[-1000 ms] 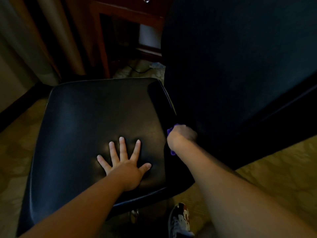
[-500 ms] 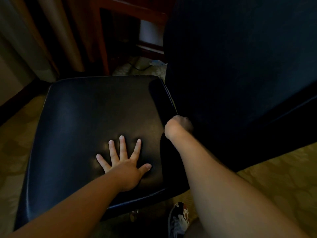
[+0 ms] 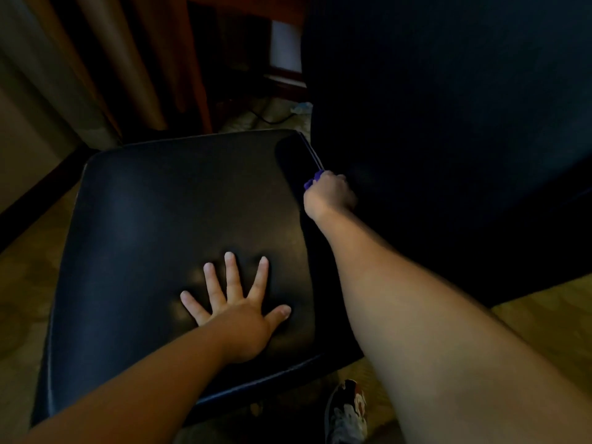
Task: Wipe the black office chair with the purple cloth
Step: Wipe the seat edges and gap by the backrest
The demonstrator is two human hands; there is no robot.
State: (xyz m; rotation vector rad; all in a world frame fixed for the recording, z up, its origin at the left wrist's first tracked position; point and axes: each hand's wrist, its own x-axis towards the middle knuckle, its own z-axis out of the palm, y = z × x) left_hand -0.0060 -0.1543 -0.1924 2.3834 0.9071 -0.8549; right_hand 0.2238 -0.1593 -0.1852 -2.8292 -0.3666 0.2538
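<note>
Black office chair filled the middle of our view, its square padded seat glossy and smooth like leather, with rounded corners and a soft dent where we leaned on it. Our left hand lay flat on the seat near its front edge, fingers spread wide and palm pressed down. Our right hand was curled into a fist at the seat's back right edge, right where it met the tall dark backrest, and it was clenched around the purple cloth. Only a small crumpled tuft of that cloth poked out above the knuckles; the rest was buried in the fist. The backrest was so dim that we could not make out its texture, and its top ran out of the picture. Around the chair lay pale patterned carpet, with a reddish wooden furniture leg and a beige curtain beyond. A patterned shoe showed below the seat, cut off at the bottom edge.
</note>
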